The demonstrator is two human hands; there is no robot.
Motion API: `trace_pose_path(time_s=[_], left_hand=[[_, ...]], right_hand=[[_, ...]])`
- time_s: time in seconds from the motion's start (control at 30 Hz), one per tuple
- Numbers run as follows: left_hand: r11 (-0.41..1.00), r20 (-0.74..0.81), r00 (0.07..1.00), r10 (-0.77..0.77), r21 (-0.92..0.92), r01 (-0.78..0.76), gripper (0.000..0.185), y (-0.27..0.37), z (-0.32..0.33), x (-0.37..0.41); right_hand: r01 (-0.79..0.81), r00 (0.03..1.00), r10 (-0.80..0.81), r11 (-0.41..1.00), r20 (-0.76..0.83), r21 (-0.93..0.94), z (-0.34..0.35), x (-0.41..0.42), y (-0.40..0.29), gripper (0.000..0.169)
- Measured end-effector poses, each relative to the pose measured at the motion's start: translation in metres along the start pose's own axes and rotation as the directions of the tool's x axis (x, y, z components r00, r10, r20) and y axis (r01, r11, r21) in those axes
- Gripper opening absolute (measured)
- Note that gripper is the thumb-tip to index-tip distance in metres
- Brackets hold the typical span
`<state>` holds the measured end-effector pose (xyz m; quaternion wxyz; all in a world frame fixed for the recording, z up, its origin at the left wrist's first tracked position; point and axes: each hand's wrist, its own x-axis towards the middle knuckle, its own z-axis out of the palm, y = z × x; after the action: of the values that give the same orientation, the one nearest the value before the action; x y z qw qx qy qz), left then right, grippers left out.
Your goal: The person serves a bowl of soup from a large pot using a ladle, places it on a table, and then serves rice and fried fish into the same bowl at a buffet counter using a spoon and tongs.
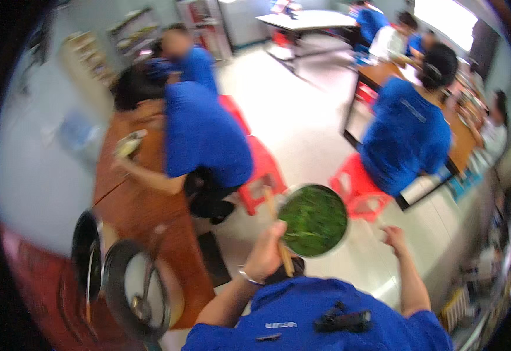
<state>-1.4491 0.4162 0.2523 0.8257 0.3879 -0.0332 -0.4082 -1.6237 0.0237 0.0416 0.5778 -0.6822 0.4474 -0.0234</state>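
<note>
My left hand point(264, 256) grips a round metal bowl point(346, 219) in front of my chest. Dark green cooked leafy vegetables point(312, 221) fill it. A pair of wooden chopsticks point(287, 262) is held under the left thumb, against the bowl's near left side. My right hand point(395, 239) hangs to the right of the bowl, apart from it, with curled fingers. Blur hides whether anything small is in it.
At left, a brown wooden table point(163, 245) bears a large pot point(106, 274) with a ladle point(141, 302) and another dark pan point(84, 250). A person in blue point(207, 131) leans over that table on a red stool point(262, 169). Another seated person point(407, 131) is ahead right, on a red stool point(361, 188).
</note>
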Motion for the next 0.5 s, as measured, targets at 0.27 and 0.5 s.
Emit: trace_pose_path(time_s=[0.27,0.5], left_hand=[[1.000,-0.075,0.997,0.005,0.009,-0.004,0.039,0.093,-0.029,0.157],[0.997,-0.066,0.997,-0.045,0.056,0.049,0.043,0.162,-0.063,0.315]], right_hand=[[-0.253,0.883,0.259,0.965,0.392,-0.068,0.134,0.021,-0.044,0.024],[-0.233,0.948,0.209,0.969,0.240,0.079,0.157,0.145,-0.159,0.022]])
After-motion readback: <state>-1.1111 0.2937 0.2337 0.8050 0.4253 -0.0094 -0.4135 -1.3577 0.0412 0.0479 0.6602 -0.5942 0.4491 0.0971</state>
